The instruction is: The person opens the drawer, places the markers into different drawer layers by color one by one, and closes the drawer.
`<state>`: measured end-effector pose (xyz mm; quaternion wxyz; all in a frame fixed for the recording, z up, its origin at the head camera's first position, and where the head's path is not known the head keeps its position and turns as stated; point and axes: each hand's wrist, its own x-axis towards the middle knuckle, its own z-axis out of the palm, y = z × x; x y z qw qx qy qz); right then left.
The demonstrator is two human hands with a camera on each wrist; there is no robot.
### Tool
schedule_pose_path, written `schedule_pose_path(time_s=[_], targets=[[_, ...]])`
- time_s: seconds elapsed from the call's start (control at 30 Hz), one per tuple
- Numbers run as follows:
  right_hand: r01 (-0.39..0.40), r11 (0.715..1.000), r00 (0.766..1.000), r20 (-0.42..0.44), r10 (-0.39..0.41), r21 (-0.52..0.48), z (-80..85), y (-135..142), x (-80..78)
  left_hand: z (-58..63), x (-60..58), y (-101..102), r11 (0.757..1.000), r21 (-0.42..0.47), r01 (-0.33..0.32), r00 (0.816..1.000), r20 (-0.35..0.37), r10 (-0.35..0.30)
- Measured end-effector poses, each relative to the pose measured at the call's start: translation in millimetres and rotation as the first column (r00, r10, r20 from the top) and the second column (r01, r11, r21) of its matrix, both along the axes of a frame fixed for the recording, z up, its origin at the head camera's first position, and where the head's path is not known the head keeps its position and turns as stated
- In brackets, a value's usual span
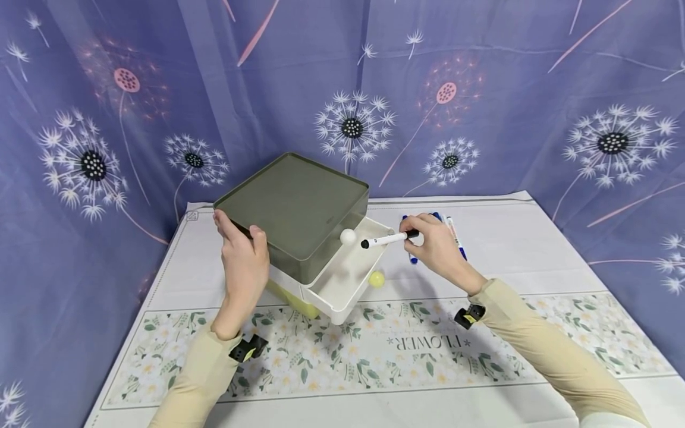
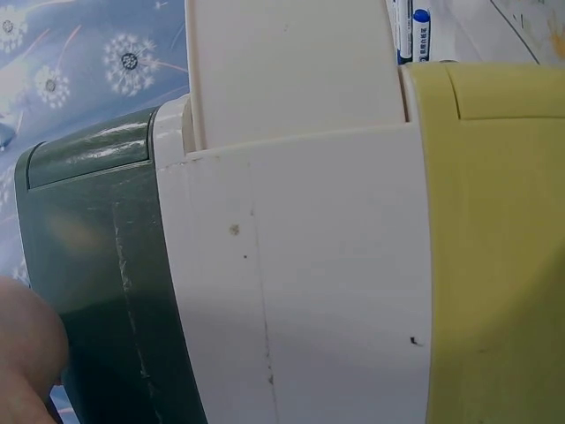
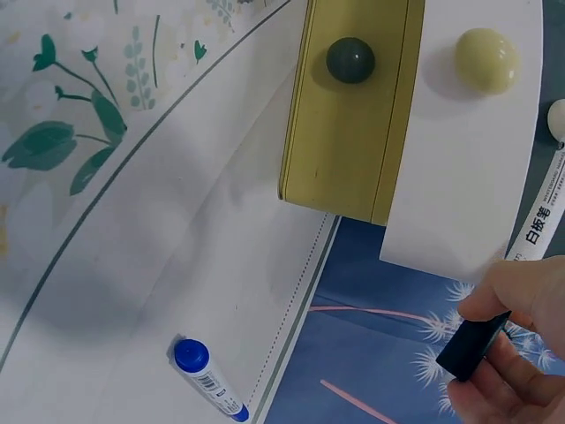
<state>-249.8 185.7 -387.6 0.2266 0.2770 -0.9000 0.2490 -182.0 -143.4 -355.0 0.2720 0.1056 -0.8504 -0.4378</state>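
A stacked drawer box has a dark green top tier (image 1: 299, 205), a white middle tier (image 2: 300, 256) and a yellow bottom tier (image 2: 499, 194). Its white drawer (image 1: 348, 273) is pulled out toward the right. My left hand (image 1: 243, 261) rests against the box's left edge, fingers extended along the green tier. In my right hand (image 1: 436, 244), thumb and fingers pinch a whiteboard marker (image 1: 387, 239) by one black end. The marker is level over the drawer's outer end, its other black end pointing left near the white knob (image 1: 348, 237).
Several blue-capped markers (image 1: 462, 252) lie on the table beyond and under the right hand; one blue marker (image 3: 210, 380) shows in the right wrist view. A yellow knob (image 1: 377, 279) sticks out from the white drawer's front. A flowered curtain (image 1: 514, 119) hangs behind the table.
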Motion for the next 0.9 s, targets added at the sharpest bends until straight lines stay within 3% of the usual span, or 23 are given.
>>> schedule_pose_path(time_s=[0.37, 0.9], targets=[[-0.119, 0.992, 0.991, -0.057, 0.121, 0.035, 4.0, -3, 2.4, -1.0, -1.1, 0, 1.000, 0.005, 0.007, 1.000, -0.008, -0.007], [-0.227, 0.968, 0.968, -0.086, 0.236, 0.102, 7.7, -11, 9.1, -2.0, -1.5, 0, 1.000, -0.002, 0.002, 1.000, -0.013, -0.002]])
